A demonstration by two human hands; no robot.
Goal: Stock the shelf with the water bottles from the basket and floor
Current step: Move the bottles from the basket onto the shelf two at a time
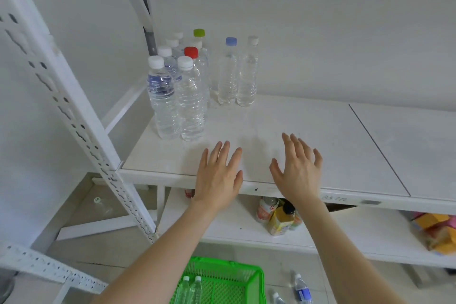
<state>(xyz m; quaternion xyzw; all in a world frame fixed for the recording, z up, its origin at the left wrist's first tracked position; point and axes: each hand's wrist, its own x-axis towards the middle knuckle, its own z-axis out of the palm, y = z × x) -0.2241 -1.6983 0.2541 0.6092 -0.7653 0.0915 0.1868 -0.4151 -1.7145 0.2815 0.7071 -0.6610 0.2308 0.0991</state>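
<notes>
Several clear water bottles stand in a cluster at the back left of the white shelf, with caps in white, red, green and blue. Two more bottles stand side by side just right of that cluster. My left hand and my right hand hover over the shelf's front edge, both empty with fingers spread. Below, a green basket on the floor holds two bottles. Two bottles with blue labels lie on the floor to its right.
A perforated white upright frames the shelf on the left. The lower shelf carries a can and a yellow bottle and orange packets at the right. A seam divides the top shelf board toward the right.
</notes>
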